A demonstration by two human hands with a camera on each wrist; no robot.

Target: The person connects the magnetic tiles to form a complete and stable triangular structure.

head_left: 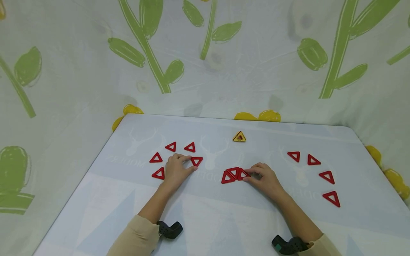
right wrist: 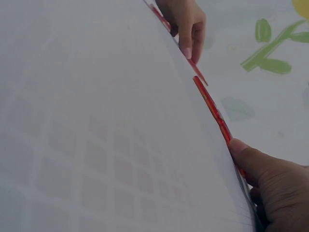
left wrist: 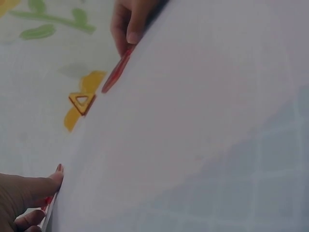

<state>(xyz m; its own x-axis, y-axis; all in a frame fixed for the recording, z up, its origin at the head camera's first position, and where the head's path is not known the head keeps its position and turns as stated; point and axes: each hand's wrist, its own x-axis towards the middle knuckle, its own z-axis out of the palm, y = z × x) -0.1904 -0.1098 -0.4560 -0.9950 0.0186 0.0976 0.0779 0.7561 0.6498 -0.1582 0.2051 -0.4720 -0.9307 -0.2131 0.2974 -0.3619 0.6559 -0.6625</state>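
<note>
My left hand point(head_left: 177, 170) pinches a red triangular tile point(head_left: 199, 161) with an open middle between thumb and forefinger, close over the table. To its right, three similar red tiles lie edge to edge in a short row. The left tile point(head_left: 225, 176) and the right one point away from me, and the middle tile point(head_left: 234, 169) is turned the other way. My right hand point(head_left: 266, 178) holds the right tile point(head_left: 240, 174) by its right side with thumb and forefinger. In the right wrist view, this row point(right wrist: 212, 107) shows edge-on, low on the tabletop.
Several loose red triangles point(head_left: 156, 160) form an arc around my left hand. Several more point(head_left: 331, 203) curve along the right side. A yellow triangle point(head_left: 239, 140) sits behind the row, near the far edge of the pale table point(head_left: 205, 220). Leaf-patterned fabric point(head_left: 256, 78) hangs behind.
</note>
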